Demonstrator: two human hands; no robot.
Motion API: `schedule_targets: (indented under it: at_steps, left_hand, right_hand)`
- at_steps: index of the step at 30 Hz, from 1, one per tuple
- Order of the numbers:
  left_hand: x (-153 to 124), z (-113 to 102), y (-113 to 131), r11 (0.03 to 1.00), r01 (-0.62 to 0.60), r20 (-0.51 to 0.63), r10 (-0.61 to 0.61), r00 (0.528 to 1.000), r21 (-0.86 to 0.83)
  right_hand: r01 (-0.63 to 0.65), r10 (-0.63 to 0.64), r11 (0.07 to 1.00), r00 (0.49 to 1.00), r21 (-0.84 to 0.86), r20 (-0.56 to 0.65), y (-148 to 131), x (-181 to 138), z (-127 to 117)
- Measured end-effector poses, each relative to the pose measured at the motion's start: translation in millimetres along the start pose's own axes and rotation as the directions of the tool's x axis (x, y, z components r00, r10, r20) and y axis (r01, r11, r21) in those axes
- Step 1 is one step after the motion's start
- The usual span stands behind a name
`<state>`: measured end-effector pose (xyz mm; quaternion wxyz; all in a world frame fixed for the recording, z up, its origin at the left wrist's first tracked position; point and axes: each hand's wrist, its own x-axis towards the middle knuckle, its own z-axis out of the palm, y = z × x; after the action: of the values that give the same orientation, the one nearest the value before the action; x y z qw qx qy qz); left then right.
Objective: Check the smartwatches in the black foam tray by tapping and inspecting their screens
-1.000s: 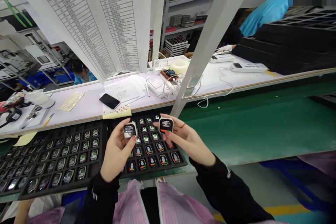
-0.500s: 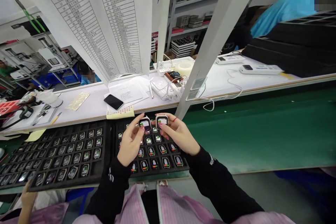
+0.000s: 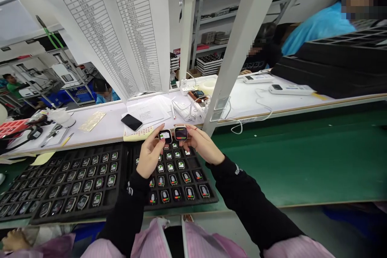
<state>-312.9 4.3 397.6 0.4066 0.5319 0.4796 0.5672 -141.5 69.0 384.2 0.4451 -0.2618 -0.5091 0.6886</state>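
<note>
Left hand [image 3: 147, 158] pinches what looks like a smartwatch [image 3: 165, 136], right hand [image 3: 203, 144] a second watch [image 3: 181, 133] just beside it, over a black tray [image 3: 208, 197].

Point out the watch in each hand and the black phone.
Left-hand smartwatch [image 3: 165, 136], head view, on its lit screen.
Right-hand smartwatch [image 3: 181, 133], head view, on its lit screen.
Black smartphone [image 3: 132, 122], head view, on its dark screen.

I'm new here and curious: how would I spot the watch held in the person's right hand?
Find the green workbench, then the black tray of watches beneath the person's hands. Above it, the right hand holds a square smartwatch; unlike the watch in the left hand, its screen looks dark, not pale.
</note>
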Motion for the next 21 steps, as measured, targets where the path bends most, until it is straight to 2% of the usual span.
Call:
schedule_targets:
  at_steps: [4, 10, 21]
  left_hand:
    - [3, 0, 3, 1.000, -0.018, -0.029, 0.018, 0.999, 0.006]
    - [15, 1, 3, 0.994, -0.108, 0.011, 0.108, 0.994, -0.019]
    - [37, 14, 7, 0.975, -0.221, -0.015, 0.221, 0.975, 0.017]
  right_hand:
    - [0.011, -0.010, 1.000, 1.000, -0.007, 0.021, -8, 4, -1]
    - [0.030, -0.029, 0.999, 0.999, -0.028, 0.040, -14, 9, -5]
    - [0.102, -0.095, 0.993, 0.990, -0.061, 0.104, -32, 25, -9]
